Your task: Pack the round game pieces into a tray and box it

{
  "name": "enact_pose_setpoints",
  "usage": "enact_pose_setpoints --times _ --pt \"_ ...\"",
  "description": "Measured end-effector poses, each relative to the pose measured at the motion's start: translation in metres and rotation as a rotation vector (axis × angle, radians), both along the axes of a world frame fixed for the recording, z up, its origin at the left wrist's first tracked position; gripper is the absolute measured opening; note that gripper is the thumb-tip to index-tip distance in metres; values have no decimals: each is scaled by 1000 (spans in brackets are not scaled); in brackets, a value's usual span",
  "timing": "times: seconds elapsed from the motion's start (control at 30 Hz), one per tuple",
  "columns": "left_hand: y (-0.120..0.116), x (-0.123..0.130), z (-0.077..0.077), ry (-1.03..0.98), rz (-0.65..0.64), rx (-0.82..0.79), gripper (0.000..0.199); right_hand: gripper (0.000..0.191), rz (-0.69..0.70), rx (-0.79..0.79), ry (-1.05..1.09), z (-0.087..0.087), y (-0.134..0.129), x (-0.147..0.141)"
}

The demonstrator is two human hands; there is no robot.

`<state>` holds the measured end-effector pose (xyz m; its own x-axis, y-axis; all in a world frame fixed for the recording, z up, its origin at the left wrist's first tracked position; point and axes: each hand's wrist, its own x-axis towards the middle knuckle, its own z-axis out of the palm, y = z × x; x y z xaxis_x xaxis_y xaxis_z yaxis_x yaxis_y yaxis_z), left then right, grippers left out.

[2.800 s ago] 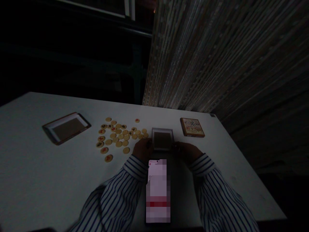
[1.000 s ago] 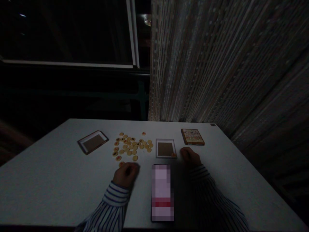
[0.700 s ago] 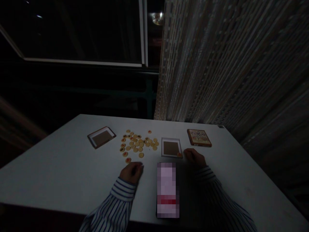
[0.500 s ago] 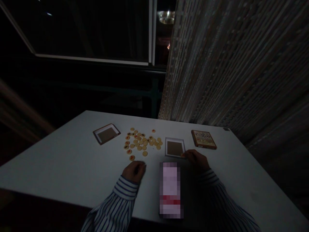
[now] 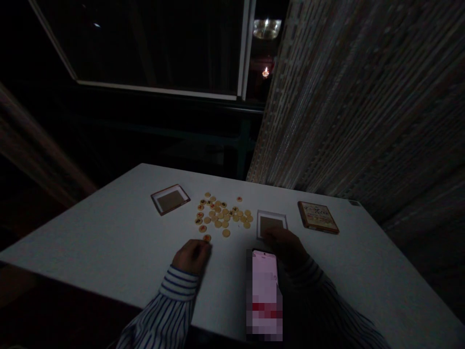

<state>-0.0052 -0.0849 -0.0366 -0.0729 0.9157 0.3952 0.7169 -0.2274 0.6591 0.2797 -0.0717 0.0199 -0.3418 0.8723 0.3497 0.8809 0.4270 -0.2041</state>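
My left hand [image 5: 192,255] is closed, its fingertips right at the near edge of a round xiangqi piece [image 5: 207,238] with a red mark. Whether the fingers grip that piece I cannot tell. Beyond it lies a loose cluster of pale round xiangqi pieces [image 5: 218,217], some with red or black characters showing, others plain side up. My right hand [image 5: 286,245] has its fingers pressed together over the near side of a shallow white-walled box tray [image 5: 260,223]. What those fingers hold, if anything, is hidden.
A phone [image 5: 265,276] with a lit, partly blurred screen lies between my forearms. On the white table [image 5: 127,228] a second shallow open box part [image 5: 170,198] stands to the left, and a printed flat box [image 5: 318,217] to the right. A string curtain [image 5: 327,97] hangs behind.
My left hand has shifted left to the nearest red-marked piece. My right hand has moved from the tray's corner over its near side, hiding the small piece seen at its fingertips before.
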Motion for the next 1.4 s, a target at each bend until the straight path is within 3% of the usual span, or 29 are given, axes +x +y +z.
enact_pose_setpoints --times 0.07,0.27,0.77,1.03,1.4 --pt "1 -3 1 21 5 -5 31 33 40 -46 -31 5 1 -9" --pt "5 -9 1 66 -7 -21 33 35 114 18 -59 5 4 -28" --pt "23 -13 -16 257 1 -18 32 28 215 -61 -191 5 21 -60" --pt "29 -12 -22 363 -5 -30 29 25 226 -106 -247 12 21 -68" --pt "32 -12 -24 337 -17 -58 29 25 244 -130 -215 11 20 -66"
